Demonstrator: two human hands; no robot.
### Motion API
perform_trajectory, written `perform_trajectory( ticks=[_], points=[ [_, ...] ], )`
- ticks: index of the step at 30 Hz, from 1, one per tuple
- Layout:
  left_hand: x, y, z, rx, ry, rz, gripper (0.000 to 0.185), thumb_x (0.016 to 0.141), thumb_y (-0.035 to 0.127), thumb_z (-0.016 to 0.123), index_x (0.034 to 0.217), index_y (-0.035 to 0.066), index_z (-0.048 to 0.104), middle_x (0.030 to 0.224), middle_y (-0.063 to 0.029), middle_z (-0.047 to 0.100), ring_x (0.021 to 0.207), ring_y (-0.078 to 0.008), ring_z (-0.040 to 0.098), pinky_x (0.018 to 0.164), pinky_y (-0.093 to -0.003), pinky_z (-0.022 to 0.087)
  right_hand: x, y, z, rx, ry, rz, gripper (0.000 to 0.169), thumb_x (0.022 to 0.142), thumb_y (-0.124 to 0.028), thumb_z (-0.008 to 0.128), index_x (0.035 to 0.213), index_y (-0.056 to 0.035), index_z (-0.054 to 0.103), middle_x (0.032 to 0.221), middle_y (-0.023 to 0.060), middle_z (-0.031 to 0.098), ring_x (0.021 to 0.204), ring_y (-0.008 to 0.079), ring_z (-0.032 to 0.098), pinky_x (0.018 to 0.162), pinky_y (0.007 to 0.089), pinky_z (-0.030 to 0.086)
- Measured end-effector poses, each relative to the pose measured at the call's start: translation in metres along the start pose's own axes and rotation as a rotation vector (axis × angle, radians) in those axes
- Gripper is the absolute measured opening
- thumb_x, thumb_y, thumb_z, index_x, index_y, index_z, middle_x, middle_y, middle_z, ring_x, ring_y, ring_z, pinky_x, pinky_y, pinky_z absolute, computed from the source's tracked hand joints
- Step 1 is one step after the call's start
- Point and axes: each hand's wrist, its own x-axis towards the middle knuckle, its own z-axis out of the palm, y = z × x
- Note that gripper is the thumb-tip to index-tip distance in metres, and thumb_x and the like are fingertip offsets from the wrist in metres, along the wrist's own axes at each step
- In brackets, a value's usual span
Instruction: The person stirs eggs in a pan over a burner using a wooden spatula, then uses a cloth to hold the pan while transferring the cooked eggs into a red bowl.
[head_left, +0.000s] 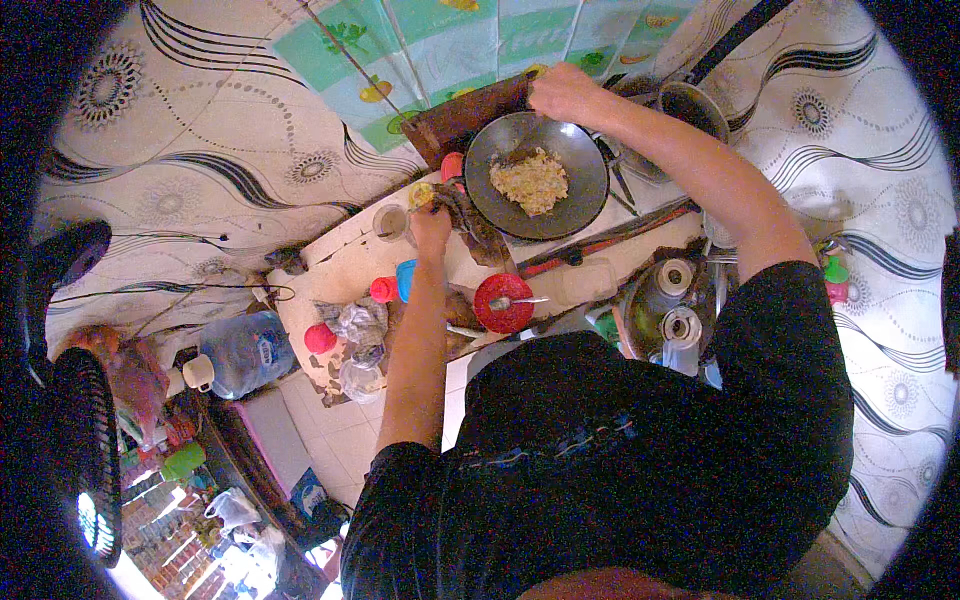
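A dark wok (536, 176) stands near the back wall with a mound of cooked, yellowish food (531, 182) in it. Beyond its far rim is my right hand (561, 94), fingers closed at a small yellow item or cloth, partly hidden. Left of the wok, my left hand (431, 225) is at a yellow thing (421, 196), beside a dark cloth; its fingers are too small to tell the hold. A clear cup (391, 223) stands just left of that hand. Nearer to me, a red bowl (504, 319) holds a metal spoon (510, 302).
A red-lidded container (384, 289), crumpled plastic bag (357, 322) and red lid (320, 338) lie on the worn table (322, 259). A large water bottle (251, 354) lies left. A long-handled pan (694, 109) is at the back right, a pot with white rolls (675, 277) at my right.
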Motion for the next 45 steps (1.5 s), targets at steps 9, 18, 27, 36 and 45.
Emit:
perform_trajectory(
  ticks=[9,18,27,36,45],
  points=[
    [0.002,-0.001,0.002,-0.1,-0.013,0.009,0.031,0.072,0.025,0.058,0.094,0.005,0.067,0.085,-0.022,0.064,0.084,-0.0358,0.063,0.076,-0.0427,0.048,-0.043,0.04,-0.028,-0.099,-0.157,0.15,0.021,0.075,-0.022,0.054,0.075,-0.0061,0.068,0.07,0.0143,0.065,0.064,0.0324,0.064,0.055,0.0441,0.051],
    [0.012,-0.015,0.011,0.054,0.049,0.064,0.028,0.071,0.021,0.056,0.092,0.006,0.068,0.087,-0.0228,0.064,0.085,-0.0372,0.062,0.076,-0.0435,0.048,-0.1,0.056,0.002,0.009,-0.208,0.108,0.024,0.078,-0.018,0.05,0.094,-0.0233,0.067,0.084,0.0059,0.058,0.08,0.0251,0.062,0.065,0.0391,0.05],
    [0.011,-0.008,0.011,0.073,0.053,0.135,0.028,0.071,0.023,0.056,0.09,0.006,0.067,0.081,-0.0233,0.063,0.081,-0.0382,0.062,0.072,-0.0452,0.048,-0.119,0.064,0.012,0.124,-0.344,0.352,0.02,0.078,-0.015,0.053,0.09,-0.0189,0.068,0.083,0.009,0.058,0.082,0.0284,0.061,0.066,0.0418,0.05],
    [-0.004,0.016,-0.01,0.089,0.032,0.006,0.029,0.071,0.024,0.055,0.092,0.007,0.068,0.084,-0.0219,0.064,0.082,-0.0378,0.062,0.074,-0.044,0.048,-0.078,0.063,-0.026,0.047,-0.177,0.26,0.018,0.074,-0.017,0.055,0.076,-0.0032,0.066,0.075,0.0178,0.065,0.07,0.0343,0.064,0.06,0.0462,0.052],
    [-0.013,0.022,-0.016,0.034,0.044,0.016,0.028,0.071,0.021,0.054,0.09,0.004,0.067,0.085,-0.0214,0.064,0.083,-0.0374,0.062,0.074,-0.0425,0.047,-0.03,0.031,-0.049,0.059,-0.308,0.204,0.011,0.067,-0.015,0.062,0.071,-0.0064,0.067,0.074,0.014,0.065,0.071,0.0313,0.065,0.059,0.0433,0.052]
  ],
)
